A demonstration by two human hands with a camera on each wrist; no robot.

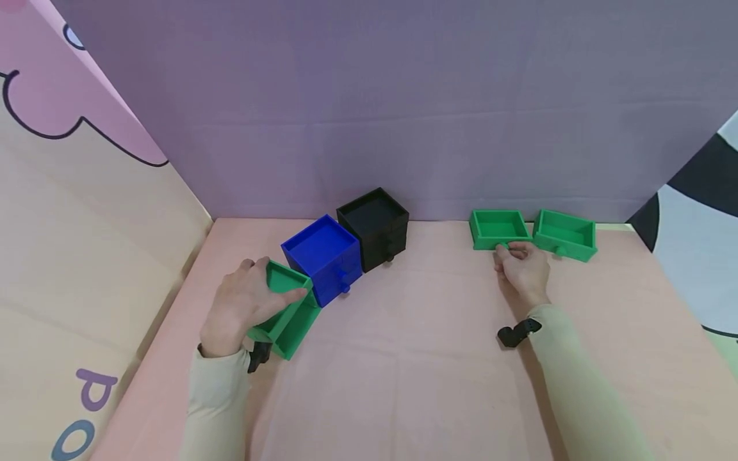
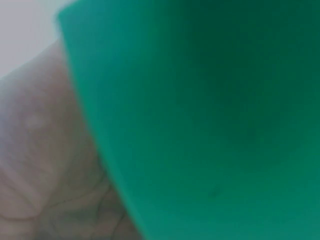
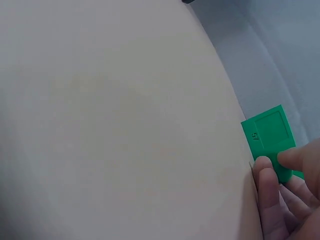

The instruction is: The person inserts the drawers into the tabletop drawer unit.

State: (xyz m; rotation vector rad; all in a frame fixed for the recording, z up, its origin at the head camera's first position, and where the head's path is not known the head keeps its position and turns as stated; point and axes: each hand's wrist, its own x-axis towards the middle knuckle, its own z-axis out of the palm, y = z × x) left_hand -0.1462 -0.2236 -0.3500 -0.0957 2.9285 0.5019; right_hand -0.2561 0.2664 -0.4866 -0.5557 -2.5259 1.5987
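My left hand [image 1: 239,310] grips a green cabinet shell [image 1: 296,326], its hollow compartments facing up and toward me, thumb over the near top edge. In the left wrist view the green wall [image 2: 200,125] of this shell fills most of the picture, blurred. At the back right, my right hand [image 1: 526,269] pinches the knob of a small green drawer [image 1: 498,225]. The right wrist view shows the thumb and fingers around that knob, with a small dark marking on the drawer's side [image 3: 272,130]. Beside it stands a second green drawer [image 1: 567,232], its knob facing me.
A blue cabinet [image 1: 323,256] with two knobs stands against the green shell's right side. Touching it behind and to the right is a black cabinet [image 1: 375,227]. A grey cloth wall [image 1: 403,128] rises along the back of the pink table cover [image 1: 403,371].
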